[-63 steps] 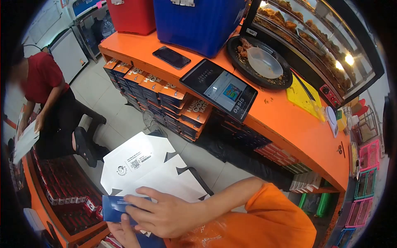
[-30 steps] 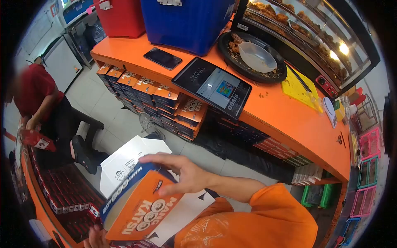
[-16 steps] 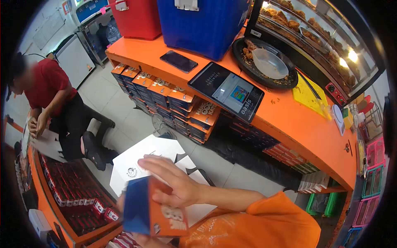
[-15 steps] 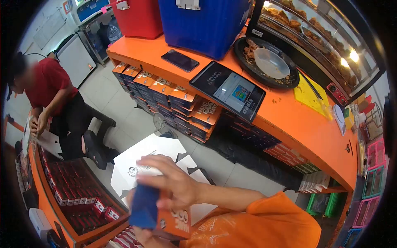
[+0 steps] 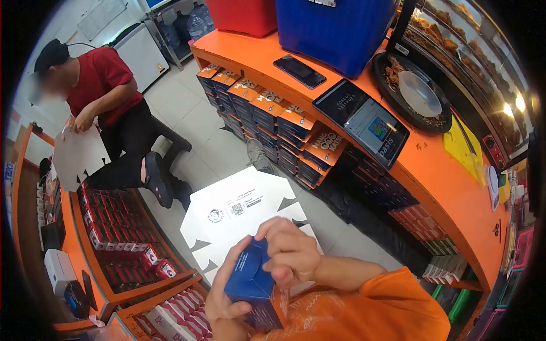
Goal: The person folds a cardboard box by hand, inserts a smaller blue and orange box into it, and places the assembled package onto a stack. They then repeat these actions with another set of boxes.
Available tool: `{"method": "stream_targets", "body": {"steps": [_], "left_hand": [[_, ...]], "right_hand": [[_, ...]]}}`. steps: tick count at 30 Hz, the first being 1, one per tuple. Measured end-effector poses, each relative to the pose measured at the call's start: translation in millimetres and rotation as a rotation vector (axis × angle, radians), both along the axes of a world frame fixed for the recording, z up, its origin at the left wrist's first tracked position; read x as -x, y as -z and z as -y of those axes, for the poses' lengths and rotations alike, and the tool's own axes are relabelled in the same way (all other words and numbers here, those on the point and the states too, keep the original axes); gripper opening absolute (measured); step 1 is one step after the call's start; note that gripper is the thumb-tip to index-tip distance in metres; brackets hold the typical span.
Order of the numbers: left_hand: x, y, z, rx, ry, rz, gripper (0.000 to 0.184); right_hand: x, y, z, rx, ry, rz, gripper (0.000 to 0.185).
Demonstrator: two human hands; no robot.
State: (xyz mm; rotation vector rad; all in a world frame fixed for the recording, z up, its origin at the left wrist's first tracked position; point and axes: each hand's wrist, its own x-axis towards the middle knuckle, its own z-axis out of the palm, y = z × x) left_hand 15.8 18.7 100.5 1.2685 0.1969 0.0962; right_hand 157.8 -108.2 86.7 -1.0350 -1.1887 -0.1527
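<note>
A small blue and orange folding carton (image 5: 250, 277) is upright in front of me, its blue top flap facing up. My left hand (image 5: 223, 296) wraps round its left side, thumb across the front and fingers along the far edge. With curled fingers, my right hand (image 5: 291, 254) grips the top flap and upper right edge. Just beyond the carton lies a white unfolded box blank (image 5: 233, 200) with a printed logo and a square code. More white blanks show partly under it and behind my right hand.
A person in red (image 5: 108, 79) handles a grey-white sheet (image 5: 77, 159) at left. The orange counter (image 5: 455, 187) carries a tablet (image 5: 364, 122), a phone (image 5: 300, 71), a black tray (image 5: 421, 91) and a blue bin (image 5: 335, 34). Stacked orange-topped boxes (image 5: 267, 108) fill its shelf. Red boxes (image 5: 122, 227) line the left shelf.
My view has swung left. My right hand has moved from above the carton to its top flap, and the carton has turned upright. The person in red has lifted a sheet.
</note>
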Motion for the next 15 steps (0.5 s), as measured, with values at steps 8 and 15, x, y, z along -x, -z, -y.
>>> {"method": "stream_targets", "body": {"steps": [8,15], "left_hand": [[70,59,-68,0.464,-0.543,-0.094,0.07],[35,8,-24,-0.395,-0.494,0.139,0.086]], "right_hand": [[-14,15,-1,0.675,-0.856,-0.567,0.064],[-54,51,23,0.384,-0.3,-0.43,0.058]]}}
